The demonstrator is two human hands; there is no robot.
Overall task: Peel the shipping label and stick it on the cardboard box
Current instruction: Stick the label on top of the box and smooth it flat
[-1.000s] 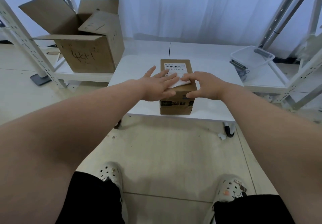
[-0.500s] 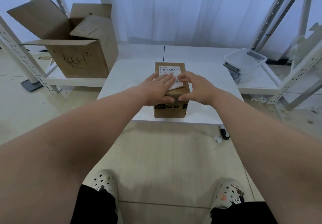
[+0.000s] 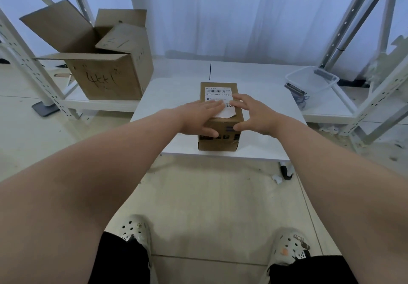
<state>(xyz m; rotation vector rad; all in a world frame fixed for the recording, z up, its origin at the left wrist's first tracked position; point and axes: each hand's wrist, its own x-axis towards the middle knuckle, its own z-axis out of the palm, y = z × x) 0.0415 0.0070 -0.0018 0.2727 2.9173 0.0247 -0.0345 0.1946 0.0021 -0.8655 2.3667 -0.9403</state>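
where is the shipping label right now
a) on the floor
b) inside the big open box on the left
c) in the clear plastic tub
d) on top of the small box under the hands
d: the white shipping label lies on top of the small cardboard box, with the left hand and right hand flat over it.

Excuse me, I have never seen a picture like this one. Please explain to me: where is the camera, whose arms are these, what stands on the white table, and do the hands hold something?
The camera sits on a person's head and looks forward and down, so you see that person's own arms, and their shoes at the bottom. No machine is involved.

On the white table stands a small closed cardboard box. A white shipping label with a barcode lies on its top. The left hand lies flat over the label's near part, and the right hand touches it with open, spread fingers. Neither hand grips anything. The label's near corner looks slightly lifted.

On the shelf to the left stands a bigger open box; to the right lies a clear plastic tub.
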